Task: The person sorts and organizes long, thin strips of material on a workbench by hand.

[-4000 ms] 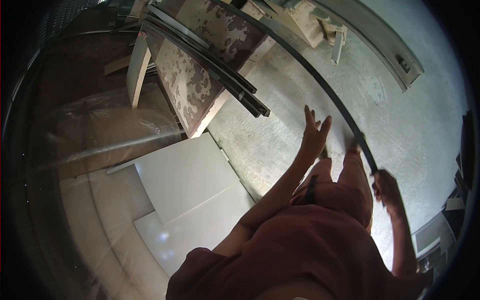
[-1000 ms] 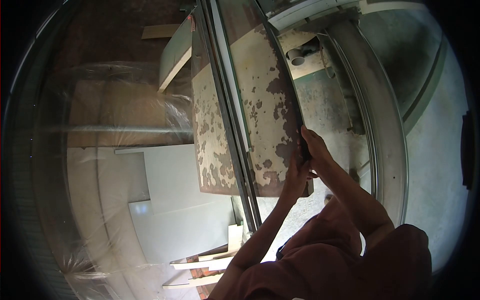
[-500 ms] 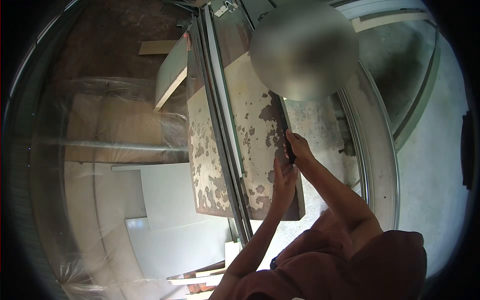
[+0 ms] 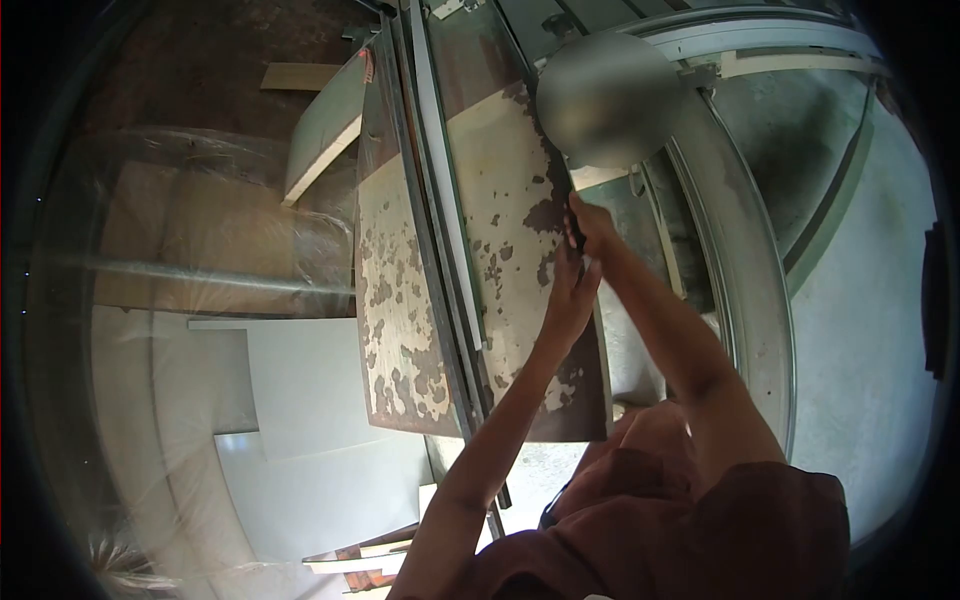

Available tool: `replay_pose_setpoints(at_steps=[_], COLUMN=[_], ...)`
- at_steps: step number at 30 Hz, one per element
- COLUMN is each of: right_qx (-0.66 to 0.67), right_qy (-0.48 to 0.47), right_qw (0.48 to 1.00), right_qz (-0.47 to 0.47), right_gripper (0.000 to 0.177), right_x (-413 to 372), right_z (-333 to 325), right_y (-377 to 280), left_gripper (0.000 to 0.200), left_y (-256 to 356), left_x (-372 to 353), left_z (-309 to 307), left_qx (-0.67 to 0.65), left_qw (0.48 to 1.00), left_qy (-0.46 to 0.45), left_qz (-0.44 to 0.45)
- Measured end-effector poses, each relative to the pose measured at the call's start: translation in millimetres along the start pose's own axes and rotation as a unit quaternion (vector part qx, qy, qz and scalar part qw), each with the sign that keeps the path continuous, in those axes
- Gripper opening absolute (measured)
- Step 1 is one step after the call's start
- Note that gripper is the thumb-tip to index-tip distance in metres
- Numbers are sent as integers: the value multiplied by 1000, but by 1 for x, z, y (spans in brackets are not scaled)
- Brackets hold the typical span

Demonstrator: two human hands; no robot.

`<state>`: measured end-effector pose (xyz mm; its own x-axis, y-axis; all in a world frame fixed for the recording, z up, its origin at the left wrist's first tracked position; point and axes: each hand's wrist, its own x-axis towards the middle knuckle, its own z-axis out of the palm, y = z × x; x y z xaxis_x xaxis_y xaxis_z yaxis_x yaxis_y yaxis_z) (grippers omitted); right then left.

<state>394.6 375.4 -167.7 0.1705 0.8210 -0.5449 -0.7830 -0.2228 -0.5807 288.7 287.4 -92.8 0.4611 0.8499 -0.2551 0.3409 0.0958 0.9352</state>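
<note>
A long thin dark strip [image 4: 577, 240] runs along the right edge of a worn brown board [image 4: 500, 200] with flaking white paint. My right hand [image 4: 595, 225] grips the strip from the right, high on the board's edge. Just below it, my left hand [image 4: 570, 290] closes on the same strip, fingers pointing up and resting against the board face. Most of the strip's length is hidden behind my hands and arms.
A bundle of metal rails [image 4: 435, 260] lies lengthwise on the board. White panels [image 4: 310, 400] and plastic-wrapped cardboard [image 4: 200, 240] lie to the left. A tall aluminium frame [image 4: 745, 270] stands to the right on the concrete floor [image 4: 860, 330]. Wood offcuts [image 4: 365, 552] sit below.
Four seconds ago my right hand alone held the strip over the floor. Now both hands hold it against the board's edge, and over the last second they have slid up along it.
</note>
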Motion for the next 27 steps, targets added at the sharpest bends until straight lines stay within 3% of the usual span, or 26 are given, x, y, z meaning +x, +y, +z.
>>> replay_pose_setpoints(at_steps=[6, 8, 15, 27], right_qx=[-47, -44, -10, -9], right_qy=[93, 68, 15, 43], right_qw=[994, 996, 999, 998], right_qz=[-36, -38, -39, -55], right_gripper=[33, 33, 34, 34], right_x=[12, 25, 85, 147], right_z=[18, 22, 42, 71], right_y=[-23, -27, -52, -90], left_gripper=[87, 90, 91, 99], left_y=[7, 3, 16, 35], left_x=[29, 40, 91, 169], left_z=[-11, -15, -37, -41], left_qx=[4, -20, -42, 23], left_qw=[999, 997, 997, 999], left_qy=[-37, -19, -13, 27], left_qz=[26, 70, 65, 36])
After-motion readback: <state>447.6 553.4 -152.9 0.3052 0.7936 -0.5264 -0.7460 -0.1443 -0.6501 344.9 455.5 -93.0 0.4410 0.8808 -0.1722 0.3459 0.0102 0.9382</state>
